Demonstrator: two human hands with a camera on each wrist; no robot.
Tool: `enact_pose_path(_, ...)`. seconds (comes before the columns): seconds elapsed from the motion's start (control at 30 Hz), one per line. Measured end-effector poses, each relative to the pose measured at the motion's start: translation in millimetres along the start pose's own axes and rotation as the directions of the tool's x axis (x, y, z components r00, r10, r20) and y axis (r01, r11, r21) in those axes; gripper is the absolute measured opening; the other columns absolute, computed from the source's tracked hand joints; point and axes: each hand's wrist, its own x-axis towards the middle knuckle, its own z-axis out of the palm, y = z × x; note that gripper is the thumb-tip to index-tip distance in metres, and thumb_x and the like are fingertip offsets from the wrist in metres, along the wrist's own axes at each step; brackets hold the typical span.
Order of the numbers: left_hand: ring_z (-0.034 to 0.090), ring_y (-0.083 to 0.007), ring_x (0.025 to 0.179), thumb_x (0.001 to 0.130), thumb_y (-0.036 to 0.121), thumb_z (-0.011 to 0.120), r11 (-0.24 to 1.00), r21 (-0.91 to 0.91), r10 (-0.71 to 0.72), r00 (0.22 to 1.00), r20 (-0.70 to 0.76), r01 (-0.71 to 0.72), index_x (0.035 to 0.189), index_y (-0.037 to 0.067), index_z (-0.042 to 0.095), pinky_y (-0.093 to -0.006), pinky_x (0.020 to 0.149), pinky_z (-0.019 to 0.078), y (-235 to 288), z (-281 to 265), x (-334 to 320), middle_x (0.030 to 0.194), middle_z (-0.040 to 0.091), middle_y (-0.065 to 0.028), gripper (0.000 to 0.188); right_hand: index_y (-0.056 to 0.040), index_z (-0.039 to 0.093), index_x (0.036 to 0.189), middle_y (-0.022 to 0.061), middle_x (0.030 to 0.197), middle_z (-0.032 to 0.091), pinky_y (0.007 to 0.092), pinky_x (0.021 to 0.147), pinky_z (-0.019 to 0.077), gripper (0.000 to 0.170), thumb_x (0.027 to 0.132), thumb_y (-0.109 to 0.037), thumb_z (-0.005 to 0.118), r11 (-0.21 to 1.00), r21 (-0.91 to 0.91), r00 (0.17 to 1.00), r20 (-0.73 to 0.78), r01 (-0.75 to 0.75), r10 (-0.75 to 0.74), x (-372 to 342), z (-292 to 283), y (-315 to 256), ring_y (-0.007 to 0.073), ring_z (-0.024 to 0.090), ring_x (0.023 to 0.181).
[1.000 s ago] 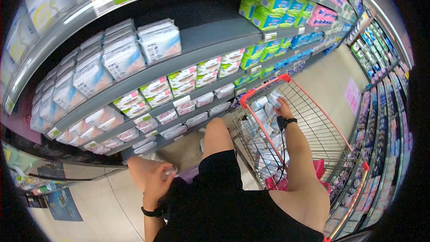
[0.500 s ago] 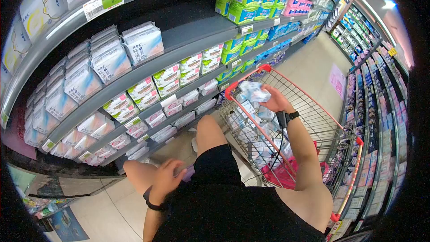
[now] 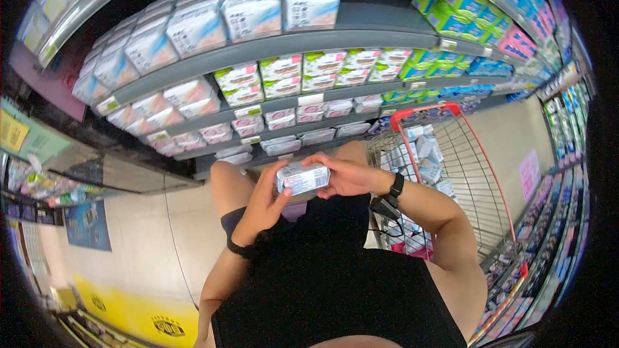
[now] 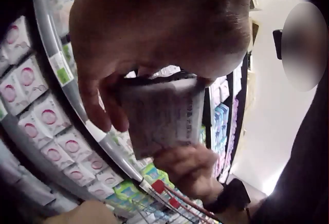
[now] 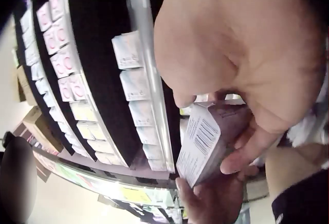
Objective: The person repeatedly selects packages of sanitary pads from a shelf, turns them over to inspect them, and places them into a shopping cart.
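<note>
Both hands hold one small white package (image 3: pixel 302 179) above the lap. In the head view the left hand (image 3: pixel 261 203) grips its left end, thumb on the printed face, and the right hand (image 3: pixel 348 177) pinches its right end. The left wrist view shows the package (image 4: pixel 163 113) with the left hand (image 4: pixel 159 29) over it and the right hand (image 4: pixel 187 167) at its lower edge. Seen from the right wrist, a barcode is on the package (image 5: pixel 198 142), between the right hand (image 5: pixel 241 54) and the left hand (image 5: pixel 216 198).
Shelves (image 3: pixel 380 38) with rows of packs run along the front. A red-rimmed cart (image 3: pixel 488 164) stands at the right with several white packages (image 3: pixel 429 151) inside. Another shelf row lies at the far right, and a yellow panel (image 3: pixel 135 309) at the lower left.
The right hand has come out of the cart with a package and moved left over the lap. The left hand has risen and now grips it too. The head view has shifted.
</note>
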Motion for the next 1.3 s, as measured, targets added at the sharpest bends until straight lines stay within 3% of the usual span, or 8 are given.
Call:
enact_pose_path(0.13,0.06,-0.0203,0.103,0.104,0.029,0.047,0.83,-0.384,-0.4,0.911,0.097,0.405,0.137,0.003,0.049,-0.0329,0.087,0.0499,8,0,-24,0.115,0.063,-0.0121,0.042,-0.022,0.028,0.154,0.0125,0.095,0.064,0.0259,0.06,0.0551,0.073,0.1,-0.069,0.018,0.956,0.034,0.955,0.062,-0.293,0.29,1,-3,15,0.0234,0.068,0.078)
enact_pose_path(0.37,0.055,-0.0202,0.111,0.101,0.022,0.052,0.893,-0.336,-0.322,0.947,-0.008,0.3,0.139,0.003,0.044,-0.0349,0.096,0.0451,3,24,-13,0.121,0.058,-0.0124,0.044,-0.0266,0.019,0.155,0.0204,0.122,0.061,0.0358,0.083,0.058,0.053,0.108,-0.042,0.04,0.933,0.275,0.973,0.068,-0.232,0.222,2,-1,16,0.0291,0.067,0.104)
enact_pose_path(0.43,0.049,-0.0247,0.121,0.094,0.012,0.062,0.897,-0.362,-0.259,0.965,0.035,0.254,0.151,0.004,0.026,-0.0375,0.11,0.0342,10,22,-1,0.136,0.047,-0.0168,0.068,-0.0289,0.012,0.156,0.019,0.127,0.055,0.0353,0.083,0.0571,0.064,0.105,-0.022,0.05,0.997,0.045,0.996,-0.061,-0.069,0.072,-2,4,16,0.0265,0.066,0.103)
enact_pose_path(0.5,0.051,-0.0276,0.121,0.095,0.013,0.061,0.929,-0.299,-0.217,0.975,0.037,0.218,0.159,0.007,0.0,-0.0367,0.091,0.0516,2,27,2,0.147,0.036,-0.019,0.089,-0.0242,0.007,0.157,0.016,0.133,0.046,0.0379,0.091,0.0534,0.093,0.089,0.005,0.063,0.991,-0.133,0.986,-0.166,-0.005,-0.018,-4,14,4,0.026,0.062,0.107)
enact_pose_path(0.6,0.054,-0.0286,0.117,0.1,0.02,0.055,0.81,-0.492,-0.304,0.946,0.112,0.319,0.157,0.01,-0.02,-0.0333,0.064,0.0594,1,34,13,0.15,0.032,-0.0204,0.094,-0.0173,0.008,0.156,0.0163,0.133,0.046,0.0414,0.1,0.0484,0.095,0.085,0.001,0.069,0.301,-0.879,0.843,0.181,0.37,-0.507,1,-3,7,0.0309,0.058,0.115)
enact_pose_path(0.63,0.055,-0.0283,0.115,0.102,0.024,0.053,0.793,-0.512,-0.32,0.941,0.112,0.331,0.156,0.009,-0.021,-0.0334,0.065,0.0594,3,36,18,0.148,0.035,-0.0207,0.093,-0.0124,0.01,0.154,0.0183,0.133,0.047,0.0426,0.107,0.0419,0.098,0.08,0.0,0.073,0.433,-0.846,0.901,0.118,0.312,-0.418,-4,5,1,0.0328,0.051,0.124)
enact_pose_path(0.87,0.059,-0.024,0.113,0.095,0.017,0.07,0.911,-0.309,-0.285,0.959,0.011,0.274,0.156,0.001,0.006,-0.035,0.099,0.0473,-12,47,29,0.128,0.055,-0.0183,0.09,-0.006,0.032,0.146,0.0211,0.136,0.049,0.0415,0.106,0.0417,0.073,0.088,-0.02,0.075,0.294,-0.926,0.866,0.066,0.239,-0.495,-12,6,-8,0.0347,0.053,0.125)
enact_pose_path(1.3,0.063,-0.0247,0.092,0.101,0.027,0.056,0.968,-0.199,-0.138,0.987,0.081,0.152,0.151,0.0,0.031,-0.0363,0.085,0.0509,3,18,6,0.109,0.064,-0.0165,0.062,-0.0022,0.058,0.115,0.0109,0.107,0.063,0.03,0.078,0.0508,0.039,0.089,-0.026,0.076,0.262,-0.963,0.858,-0.08,0.065,-0.507,-33,-5,-38,0.0144,0.063,0.098)
